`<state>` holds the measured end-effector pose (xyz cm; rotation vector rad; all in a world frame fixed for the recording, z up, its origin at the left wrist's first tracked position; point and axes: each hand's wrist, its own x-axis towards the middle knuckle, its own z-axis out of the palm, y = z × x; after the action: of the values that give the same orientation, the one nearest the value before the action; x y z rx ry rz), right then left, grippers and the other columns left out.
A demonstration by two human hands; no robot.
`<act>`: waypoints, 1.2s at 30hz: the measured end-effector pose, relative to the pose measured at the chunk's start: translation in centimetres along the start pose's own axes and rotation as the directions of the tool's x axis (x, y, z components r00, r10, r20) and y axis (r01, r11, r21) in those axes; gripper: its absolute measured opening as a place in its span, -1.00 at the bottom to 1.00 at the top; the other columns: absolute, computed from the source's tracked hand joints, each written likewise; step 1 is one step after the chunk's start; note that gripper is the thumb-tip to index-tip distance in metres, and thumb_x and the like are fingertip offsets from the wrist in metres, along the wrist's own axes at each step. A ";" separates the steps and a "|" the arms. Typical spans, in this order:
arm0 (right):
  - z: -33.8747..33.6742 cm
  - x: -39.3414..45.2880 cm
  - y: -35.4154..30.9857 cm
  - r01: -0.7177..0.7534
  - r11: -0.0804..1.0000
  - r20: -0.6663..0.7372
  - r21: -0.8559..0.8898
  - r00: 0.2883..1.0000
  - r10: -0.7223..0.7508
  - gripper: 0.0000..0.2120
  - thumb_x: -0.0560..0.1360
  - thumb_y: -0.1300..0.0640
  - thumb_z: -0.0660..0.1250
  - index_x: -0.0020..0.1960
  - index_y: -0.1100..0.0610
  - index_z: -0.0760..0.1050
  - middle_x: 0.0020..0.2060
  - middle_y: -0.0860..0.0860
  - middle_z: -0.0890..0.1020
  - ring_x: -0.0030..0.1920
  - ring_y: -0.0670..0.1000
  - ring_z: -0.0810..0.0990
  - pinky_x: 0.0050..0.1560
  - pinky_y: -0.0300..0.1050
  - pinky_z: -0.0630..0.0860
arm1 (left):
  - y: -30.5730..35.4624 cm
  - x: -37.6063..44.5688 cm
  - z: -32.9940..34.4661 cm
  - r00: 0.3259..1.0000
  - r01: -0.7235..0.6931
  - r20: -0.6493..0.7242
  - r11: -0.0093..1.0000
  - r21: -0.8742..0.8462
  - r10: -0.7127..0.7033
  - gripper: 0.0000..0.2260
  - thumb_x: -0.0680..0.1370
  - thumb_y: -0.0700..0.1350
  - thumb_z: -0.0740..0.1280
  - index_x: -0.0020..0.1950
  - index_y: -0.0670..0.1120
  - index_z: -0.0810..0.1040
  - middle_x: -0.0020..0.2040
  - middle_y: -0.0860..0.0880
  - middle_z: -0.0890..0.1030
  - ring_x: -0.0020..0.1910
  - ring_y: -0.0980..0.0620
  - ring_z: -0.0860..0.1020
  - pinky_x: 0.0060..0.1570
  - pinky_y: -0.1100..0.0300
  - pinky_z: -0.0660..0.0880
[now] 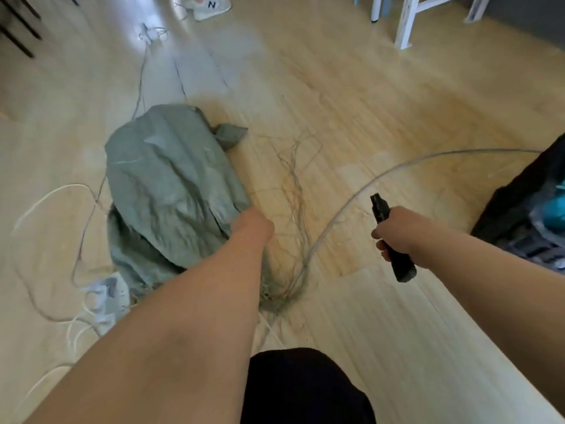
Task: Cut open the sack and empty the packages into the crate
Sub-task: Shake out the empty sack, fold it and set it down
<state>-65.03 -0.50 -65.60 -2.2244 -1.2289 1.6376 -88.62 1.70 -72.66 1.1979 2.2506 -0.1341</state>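
Currently the left hand point(252, 223) grips the grey-green sack point(171, 191) at its near right edge, fingers curled into the fabric. Sack lies on the wood floor point(367, 102), long axis running roughly 11 to 5 o'clock, tied corner point(229, 134) at its 1 o'clock end. Frayed threads point(290, 209) trail from the gripped edge toward 6 o'clock, so that end looks already cut. The right hand point(397, 232) is clamped round a black cutter point(389, 237), tip pointing 11 o'clock, well apart from the sack at its 3 o'clock. Dark crate point(519, 209) sits at 3 o'clock, partly cropped. Left hand nearer; bare floor between. Cables point(46, 203) at 9 o'clock could snag.
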 end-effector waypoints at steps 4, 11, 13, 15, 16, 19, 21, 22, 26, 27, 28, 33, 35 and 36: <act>3.0 0.7 0.2 -0.048 0.998 0.073 -0.036 0.996 0.050 -0.75 0.58 0.32 0.20 0.24 0.29 0.30 -0.19 0.18 0.47 -0.32 0.08 0.43 -0.36 -0.10 0.41 | -5.9 0.3 1.7 0.924 0.292 -0.220 0.948 -0.127 -0.314 -0.43 0.51 -0.08 0.31 0.47 -0.04 0.17 0.49 -0.16 0.08 0.44 -0.17 0.12 0.40 -0.12 0.17; 4.8 0.8 -0.6 0.010 0.999 0.105 0.045 0.994 -0.014 -0.77 0.53 0.30 0.30 0.18 0.25 0.46 -0.28 0.13 0.46 -0.39 0.06 0.40 -0.34 -0.10 0.41 | -9.1 4.0 5.1 0.890 0.443 0.371 0.694 -0.567 -0.265 -0.30 0.47 0.21 0.32 0.48 -0.16 0.30 0.48 -0.19 0.31 0.41 -0.21 0.33 0.39 -0.03 0.30; 5.1 0.8 -0.7 0.024 0.995 0.111 0.094 0.993 -0.035 -0.78 0.52 0.32 0.31 0.16 0.25 0.49 -0.29 0.12 0.48 -0.38 0.03 0.43 -0.37 -0.16 0.43 | -7.3 2.5 4.1 0.905 0.396 0.394 0.662 -0.637 -0.163 -0.43 0.60 0.03 0.27 0.51 -0.22 0.21 0.50 -0.18 0.28 0.44 -0.17 0.29 0.36 0.05 0.27; 5.3 1.3 -0.5 0.075 0.991 0.078 0.114 0.993 -0.084 -0.79 0.49 0.29 0.36 0.12 0.24 0.53 -0.30 0.10 0.51 -0.39 0.00 0.46 -0.39 -0.21 0.46 | -4.7 2.1 3.6 0.904 0.332 0.428 0.649 -0.684 -0.011 -0.43 0.62 0.01 0.25 0.53 -0.20 0.17 0.52 -0.14 0.24 0.48 -0.12 0.24 0.41 0.05 0.21; 5.4 1.5 -0.3 0.109 0.988 0.039 0.109 0.993 -0.114 -0.79 0.48 0.25 0.40 0.11 0.23 0.55 -0.31 0.08 0.52 -0.40 -0.01 0.47 -0.39 -0.22 0.46 | -3.1 1.8 3.1 0.892 0.299 0.445 0.637 -0.710 0.078 -0.43 0.61 0.03 0.26 0.53 -0.17 0.18 0.51 -0.09 0.26 0.47 -0.10 0.25 0.42 0.05 0.22; 5.0 1.7 0.2 0.229 0.973 -0.141 0.032 0.965 -0.223 -0.64 0.38 0.05 0.52 0.11 0.12 0.52 -0.22 0.02 0.57 -0.28 0.02 0.54 -0.21 -0.10 0.53 | 2.6 0.0 1.2 0.808 0.145 0.455 0.622 -0.769 0.375 -0.56 0.59 0.02 0.29 0.43 -0.11 0.39 0.41 -0.01 0.43 0.38 0.03 0.37 0.30 0.09 0.32; 4.3 1.8 0.6 0.275 0.961 -0.281 0.025 0.925 -0.257 -0.59 0.35 -0.02 0.54 0.10 0.05 0.47 -0.14 0.00 0.59 -0.15 0.06 0.58 -0.07 0.00 0.55 | 6.7 -2.4 -0.7 0.678 0.030 0.424 0.555 -0.832 0.600 -0.64 0.60 -0.04 0.27 0.38 -0.10 0.47 0.34 0.00 0.50 0.34 0.06 0.43 0.31 0.06 0.35; 3.6 2.0 0.7 0.297 0.950 -0.357 0.093 0.901 -0.246 -0.65 0.36 -0.01 0.53 0.05 0.04 0.49 -0.16 0.00 0.60 -0.15 0.08 0.59 -0.06 0.03 0.57 | 8.4 -3.3 -1.5 0.612 -0.029 0.397 0.521 -0.853 0.684 -0.64 0.60 -0.05 0.26 0.38 -0.09 0.46 0.35 -0.02 0.49 0.35 0.05 0.42 0.30 0.05 0.36; -0.3 2.3 1.7 0.369 0.868 -0.599 0.331 0.793 -0.109 -0.86 0.45 0.08 0.43 -0.07 0.05 0.48 -0.30 0.00 0.57 -0.26 0.10 0.59 -0.19 0.00 0.57 | 12.0 -5.3 -3.4 0.568 -0.203 0.241 0.418 -0.886 0.787 -0.78 0.62 -0.06 0.24 0.25 -0.01 0.55 0.26 -0.04 0.56 0.26 0.06 0.54 0.22 0.12 0.50; -1.4 2.2 2.3 0.379 0.868 -0.645 0.321 0.759 -0.093 -0.85 0.47 0.07 0.41 -0.05 0.05 0.46 -0.28 0.00 0.57 -0.23 0.10 0.59 -0.20 -0.03 0.54 | 12.3 -4.9 -2.8 0.659 -0.268 0.138 0.402 -0.876 0.739 -0.82 0.61 -0.09 0.27 0.18 -0.04 0.57 0.12 -0.01 0.63 0.11 0.08 0.61 0.10 0.16 0.55; -2.3 2.1 3.0 0.379 0.871 -0.685 0.311 0.725 -0.071 -0.85 0.48 0.06 0.39 -0.04 0.05 0.45 -0.24 0.02 0.57 -0.20 0.11 0.60 -0.20 -0.04 0.53 | 12.3 -4.3 -2.0 0.755 -0.383 -0.005 0.435 -0.815 0.655 -0.83 0.58 -0.10 0.32 0.15 -0.08 0.58 0.00 0.01 0.64 -0.02 0.10 0.61 0.02 0.16 0.55; -5.2 1.3 7.1 0.416 0.863 -0.788 0.288 0.615 -0.033 -0.88 0.49 0.15 0.31 0.02 0.08 0.48 -0.26 -0.05 0.53 -0.29 -0.07 0.51 -0.28 -0.22 0.42 | 12.6 -2.8 3.7 0.772 -0.616 -0.216 0.787 -0.025 0.598 -0.19 0.35 0.11 0.53 0.48 -0.05 0.23 0.41 -0.12 0.34 0.40 -0.13 0.29 0.39 0.02 0.26; -6.2 1.0 7.9 0.446 0.853 -0.796 0.272 0.602 -0.061 -0.92 0.50 0.18 0.30 -0.01 0.09 0.45 -0.32 -0.10 0.47 -0.35 -0.15 0.43 -0.43 -0.38 0.34 | 13.9 -3.7 5.1 0.742 -0.644 -0.108 0.748 0.160 0.662 -0.08 0.35 0.16 0.51 0.55 -0.02 0.08 0.50 -0.10 0.24 0.47 -0.16 0.20 0.43 -0.05 0.21; -6.7 0.8 8.1 0.464 0.846 -0.797 0.262 0.599 -0.082 -0.94 0.50 0.18 0.30 -0.03 0.09 0.44 -0.33 -0.10 0.47 -0.36 -0.14 0.42 -0.42 -0.37 0.35 | 14.8 -4.2 5.5 0.718 -0.666 -0.091 0.719 0.198 0.690 -0.10 0.36 0.17 0.50 0.55 0.00 0.08 0.50 -0.08 0.26 0.47 -0.16 0.21 0.42 -0.07 0.23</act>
<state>-54.99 -3.00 -67.71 -1.9176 -0.7792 0.5942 -72.69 5.52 -72.39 2.1140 1.7847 0.0899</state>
